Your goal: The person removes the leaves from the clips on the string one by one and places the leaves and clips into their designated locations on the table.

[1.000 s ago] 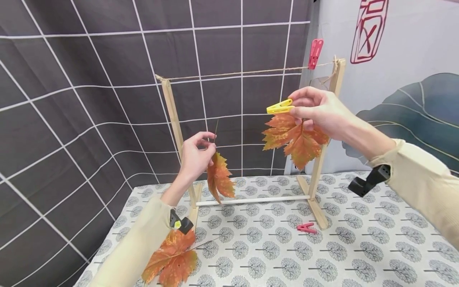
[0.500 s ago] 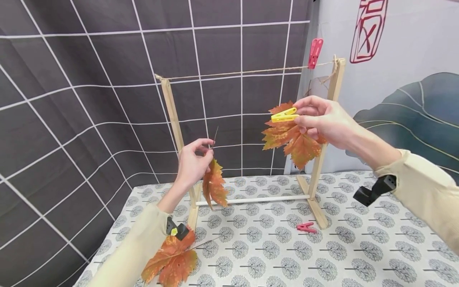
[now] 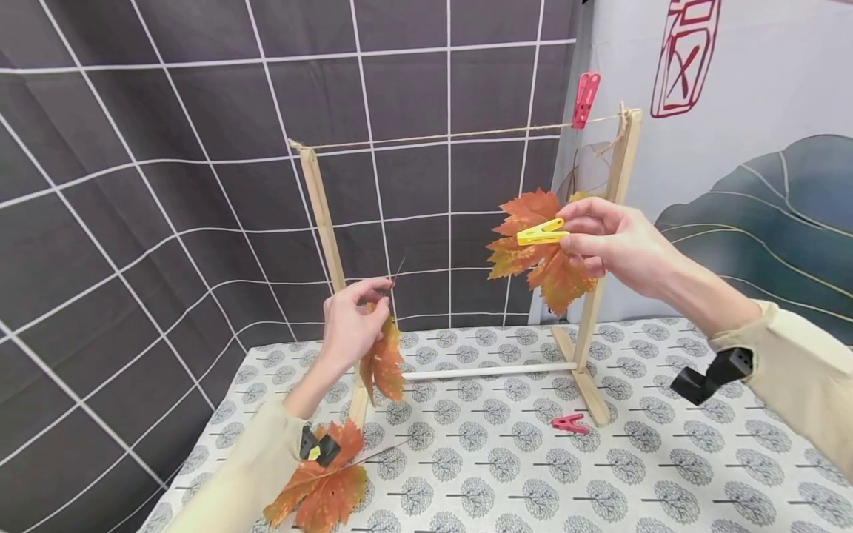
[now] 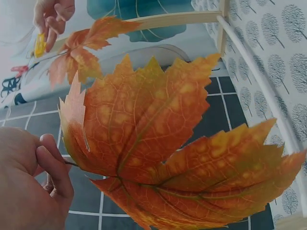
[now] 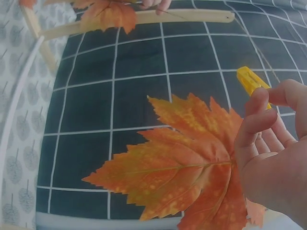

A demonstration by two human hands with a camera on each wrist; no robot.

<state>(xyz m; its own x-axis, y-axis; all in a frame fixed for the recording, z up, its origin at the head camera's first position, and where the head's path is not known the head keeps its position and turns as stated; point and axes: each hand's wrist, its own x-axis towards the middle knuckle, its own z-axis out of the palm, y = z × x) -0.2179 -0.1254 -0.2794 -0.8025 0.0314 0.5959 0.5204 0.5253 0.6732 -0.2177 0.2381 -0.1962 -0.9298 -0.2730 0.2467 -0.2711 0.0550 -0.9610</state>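
Note:
My left hand [image 3: 352,322] pinches the thin stem of an orange-and-yellow maple leaf [image 3: 385,366], whose blade hangs below the fingers and fills much of the left wrist view. At the right, my right hand [image 3: 616,237] holds a yellow clothespin [image 3: 537,234] between thumb and fingers. Behind that hand a second maple leaf [image 3: 560,277] hangs by its stem under a red clothespin [image 3: 586,100] clipped on the twine [image 3: 440,136]. The fingers overlap this leaf's right part in the head view.
A wooden frame [image 3: 620,166] carries the twine, with a white rod [image 3: 493,371] low between its posts. Another maple leaf [image 3: 326,488] lies at the table's front left, partly under the left sleeve. A pink clothespin [image 3: 569,423] lies by the frame's right foot.
My left hand has come down and to the left with its leaf. My right hand has moved lower and slightly right with the yellow clothespin, uncovering more of the hanging leaf.

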